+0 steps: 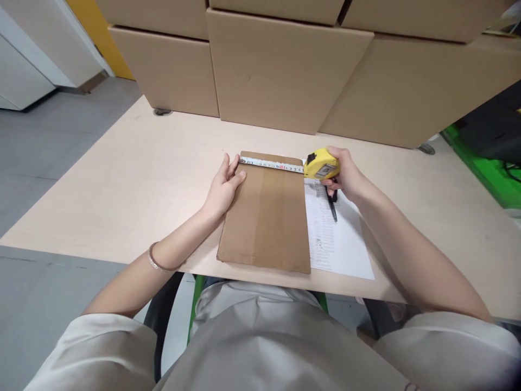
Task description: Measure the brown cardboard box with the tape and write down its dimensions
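Observation:
A flat brown cardboard box (268,217) lies on the table in front of me. My left hand (223,185) grips its left edge, thumb on top, fingertips at the hooked end of a tape blade (272,164). The blade is drawn straight across the box near its far edge. At the right edge, my right hand (345,172) is closed around the yellow tape measure (321,164). A black pen (332,206) points down from under the right fingers; whether they hold it or it rests on the paper, I cannot tell. The printed sheet (345,239) lies partly under the box.
Large cardboard boxes (280,70) stand stacked along the back of the pale table (163,168). Round cable holes (163,112) show near their base. The table's front edge runs close to my body. On the right is a green surface (480,168) beside dark objects.

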{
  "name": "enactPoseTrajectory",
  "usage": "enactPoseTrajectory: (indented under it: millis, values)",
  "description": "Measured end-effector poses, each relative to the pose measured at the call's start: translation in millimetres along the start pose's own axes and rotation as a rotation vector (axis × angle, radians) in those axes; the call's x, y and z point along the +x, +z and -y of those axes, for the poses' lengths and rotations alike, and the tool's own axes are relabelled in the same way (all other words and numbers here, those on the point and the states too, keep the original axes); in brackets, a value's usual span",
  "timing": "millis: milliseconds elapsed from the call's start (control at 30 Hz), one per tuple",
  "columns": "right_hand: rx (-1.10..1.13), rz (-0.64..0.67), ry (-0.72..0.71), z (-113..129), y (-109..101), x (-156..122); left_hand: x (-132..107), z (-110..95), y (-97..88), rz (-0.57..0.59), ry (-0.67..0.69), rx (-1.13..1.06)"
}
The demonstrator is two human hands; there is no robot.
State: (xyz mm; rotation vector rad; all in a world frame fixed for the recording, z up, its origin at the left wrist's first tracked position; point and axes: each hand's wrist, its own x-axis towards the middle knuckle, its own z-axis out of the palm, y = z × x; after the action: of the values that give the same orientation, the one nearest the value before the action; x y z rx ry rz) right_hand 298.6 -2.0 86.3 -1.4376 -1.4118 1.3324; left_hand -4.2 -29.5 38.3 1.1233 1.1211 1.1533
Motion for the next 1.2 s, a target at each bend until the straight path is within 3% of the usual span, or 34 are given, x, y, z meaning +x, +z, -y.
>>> enactPoseTrajectory:
  millis: [133, 433, 533, 633, 767, 900, 1000, 1067, 1200]
  values:
    - [0.038, -0.085, -0.034, -6.9, 7.6, 2.3, -0.5, -1.4, 0.9, -0.007, 0.002, 0.030]
    - [-0.009, -0.027, -0.026, 11.1, 0.9, 3.6, 4.9, 9.0, -6.6, -0.015, 0.032, 0.052]
    - [-0.007, -0.017, -0.085, 24.5, 11.6, 5.8, 10.6, 11.2, -7.8, -0.051, 0.055, 0.096]
    - [-0.046, 0.032, -0.138, 38.1, 35.3, 11.9, 7.4, 5.5, -6.8, -0.075, 0.021, 0.137]
    - [-0.045, 0.090, -0.229, 54.9, 64.2, 26.6, -26.3, -4.2, -20.5, -0.071, -0.004, 0.169]
    - [0.014, 0.012, -0.300, 59.7, 68.4, 54.6, -80.8, 4.7, -57.3, 0.159, 0.270, 0.320]
    - [-0.039, -0.052, -0.192, 53.5, 66.9, 74.2, -110.8, 22.1, -78.4, 0.290, 0.358, 0.503]
    - [-0.090, -0.065, -0.108, 49.3, 67.2, 80.1, -119.4, 32.9, -83.3, 0.241, 0.319, 0.516]
    - [-0.120, -0.135, -0.044, 53.2, 59.0, 72.0, -112.9, 40.2, -80.4, -0.037, 0.290, 0.348]
